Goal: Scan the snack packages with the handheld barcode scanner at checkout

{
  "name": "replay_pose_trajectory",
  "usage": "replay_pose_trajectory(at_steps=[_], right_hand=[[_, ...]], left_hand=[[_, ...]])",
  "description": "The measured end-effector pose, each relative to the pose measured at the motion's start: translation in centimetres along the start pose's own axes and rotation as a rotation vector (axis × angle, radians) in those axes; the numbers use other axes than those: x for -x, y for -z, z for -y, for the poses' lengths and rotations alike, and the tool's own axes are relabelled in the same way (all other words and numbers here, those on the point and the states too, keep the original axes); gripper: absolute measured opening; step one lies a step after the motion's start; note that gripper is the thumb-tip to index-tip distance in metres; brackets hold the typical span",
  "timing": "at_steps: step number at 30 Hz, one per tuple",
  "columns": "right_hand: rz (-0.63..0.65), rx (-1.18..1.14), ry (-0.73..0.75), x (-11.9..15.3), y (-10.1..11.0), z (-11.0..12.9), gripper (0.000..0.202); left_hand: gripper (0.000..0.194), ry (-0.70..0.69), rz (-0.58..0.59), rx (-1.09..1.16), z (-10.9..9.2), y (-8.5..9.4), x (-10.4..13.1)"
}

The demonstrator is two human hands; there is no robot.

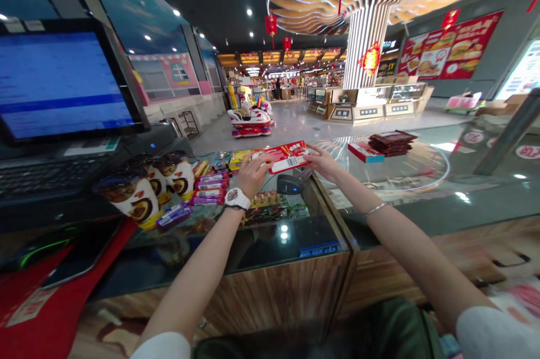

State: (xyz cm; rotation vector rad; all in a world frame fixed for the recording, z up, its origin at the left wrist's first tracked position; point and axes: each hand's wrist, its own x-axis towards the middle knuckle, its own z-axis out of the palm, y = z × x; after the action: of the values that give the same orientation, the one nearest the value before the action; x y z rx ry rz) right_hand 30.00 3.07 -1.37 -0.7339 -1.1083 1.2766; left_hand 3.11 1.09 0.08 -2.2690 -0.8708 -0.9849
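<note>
A flat red snack box (287, 151) with a white barcode panel facing me is held level over the glass counter. My left hand (252, 174), wearing a white watch, grips the box's left end. The fingers of my right hand (320, 162) are closed on its right end. Just below the box sits a black barcode scanner (290, 184) with a small blue light. Purple-wrapped snack bars (210, 197) lie left of my left hand, beside several dark-lidded snack cups (179, 176).
A monitor (63, 86) and keyboard (37, 176) stand at the left. A phone (84, 252) lies on a red sheet (25, 303) at the lower left. On the right-hand counter are stacked brown packets (392, 142) and red-and-blue boxes (365, 152).
</note>
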Motion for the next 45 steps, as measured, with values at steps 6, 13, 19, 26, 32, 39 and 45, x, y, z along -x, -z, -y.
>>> replay_pose_trajectory(at_steps=[6,13,19,26,32,39,45], right_hand=[[0.021,0.025,0.021,0.2,-0.2,-0.2,0.054],[-0.01,0.07,0.121,0.6,-1.3,-0.6,0.057],[0.02,0.142,0.159,0.5,-1.7,-1.4,0.059],[0.052,0.458,0.322,0.2,-1.3,-1.5,0.067],[0.139,1.283,0.693,1.6,-1.3,0.2,0.084],[0.104,1.558,0.764,1.9,-0.8,0.2,0.068],[0.103,1.622,0.858,1.5,-0.1,-0.3,0.063]], left_hand=[[0.042,0.036,0.078,-0.043,0.1,-0.1,0.2],[0.043,0.112,0.143,-0.091,-1.8,0.9,-0.4],[0.053,0.121,0.21,-0.119,-1.7,1.1,-0.5],[0.047,0.095,0.23,-0.096,-1.3,0.8,-0.4],[0.042,0.099,0.212,-0.11,-1.5,1.1,-0.4],[0.044,0.095,0.238,-0.104,-1.6,0.8,-0.5],[0.055,0.13,0.25,-0.086,-1.2,0.6,-0.3]])
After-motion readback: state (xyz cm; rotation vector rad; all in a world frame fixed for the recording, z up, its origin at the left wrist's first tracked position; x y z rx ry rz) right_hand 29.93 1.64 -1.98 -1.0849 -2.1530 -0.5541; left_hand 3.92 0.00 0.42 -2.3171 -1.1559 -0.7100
